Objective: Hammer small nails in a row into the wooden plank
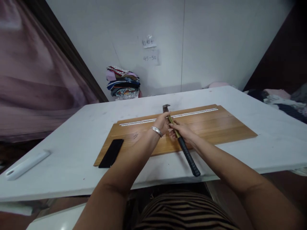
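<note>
A hammer (185, 151) with a brass-coloured shaft and black grip lies across a wooden board (216, 126) on the white table (72, 127); its dark head (166, 108) rests near a pale strip (192, 113) running along the board's far edge. My right hand (184, 132) is closed round the shaft just below the head. My left hand (161, 123), a silver bracelet at its wrist, reaches to the hammer head with its fingers pinched close to it; what they hold is hidden. A few thin nails (135, 135) lie on the board left of my wrist.
A black phone (111, 153) lies on the board's near left corner. A white bar-shaped object (26, 164) rests at the table's left edge. Folded cloths (123, 83) are stacked against the back wall, with more fabric (283, 99) at the right.
</note>
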`<state>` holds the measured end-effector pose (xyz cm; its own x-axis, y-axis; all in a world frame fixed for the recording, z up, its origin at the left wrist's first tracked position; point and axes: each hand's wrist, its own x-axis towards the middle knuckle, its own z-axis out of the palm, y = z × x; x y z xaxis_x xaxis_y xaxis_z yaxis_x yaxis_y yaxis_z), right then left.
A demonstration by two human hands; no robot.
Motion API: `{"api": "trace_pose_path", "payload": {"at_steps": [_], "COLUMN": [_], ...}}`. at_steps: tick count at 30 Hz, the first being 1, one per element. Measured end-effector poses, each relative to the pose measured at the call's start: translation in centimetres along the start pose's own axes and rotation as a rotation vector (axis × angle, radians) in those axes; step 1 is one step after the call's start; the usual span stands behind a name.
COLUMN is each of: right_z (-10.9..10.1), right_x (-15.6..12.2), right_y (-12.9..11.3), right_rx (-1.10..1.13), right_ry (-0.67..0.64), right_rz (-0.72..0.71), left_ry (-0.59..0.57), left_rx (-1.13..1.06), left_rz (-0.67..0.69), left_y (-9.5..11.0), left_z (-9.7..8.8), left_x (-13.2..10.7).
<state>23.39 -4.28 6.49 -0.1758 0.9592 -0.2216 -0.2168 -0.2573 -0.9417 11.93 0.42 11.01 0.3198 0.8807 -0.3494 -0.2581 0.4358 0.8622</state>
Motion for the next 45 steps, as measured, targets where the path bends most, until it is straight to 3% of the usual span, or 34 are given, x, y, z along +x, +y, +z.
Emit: {"api": "trace_pose_path", "payload": {"at_steps": [5, 9, 12, 16, 22, 26, 34, 45], "right_z": [-0.7, -0.8, -1.3, -2.6, -3.6, -3.7, -3.9, -3.5], "right_x": [0.1, -0.1, -0.3, -0.9, -2.1, -2.9, -5.3, -6.7], "right_y": [-0.8, -1.1, -1.1, -0.8, -1.2, -1.7, -1.0, 0.0], "right_rx": [-0.117, -0.197, -0.198, -0.138, -0.193, -0.286, -0.368, -0.324], "right_ry": [0.032, 0.034, 0.036, 0.027, 0.09, 0.122, 0.166, 0.184], "right_rz": [0.048, -0.025, 0.004, 0.123, 0.278, 0.339, 0.367, 0.416], "left_ry": [-0.038, -0.017, -0.024, -0.018, 0.347, 0.419, 0.457, 0.456], "left_rx": [0.094, 0.318, 0.451, 0.627, 1.269, 1.524, 1.693, 1.691], "left_rz": [0.098, 0.225, 0.202, 0.062, 0.218, 0.174, 0.227, 0.234], "left_y": [-1.4, -1.9, -1.6, -0.8, 0.9, 0.6, -1.7, -1.7], "left_z": [-0.9, -1.8, -3.3, -7.3, -14.7, -17.3, -18.1, -17.5], "left_x": [-0.3, -0.7, -1.0, -0.2, 3.0, 4.7, 6.7, 6.4]}}
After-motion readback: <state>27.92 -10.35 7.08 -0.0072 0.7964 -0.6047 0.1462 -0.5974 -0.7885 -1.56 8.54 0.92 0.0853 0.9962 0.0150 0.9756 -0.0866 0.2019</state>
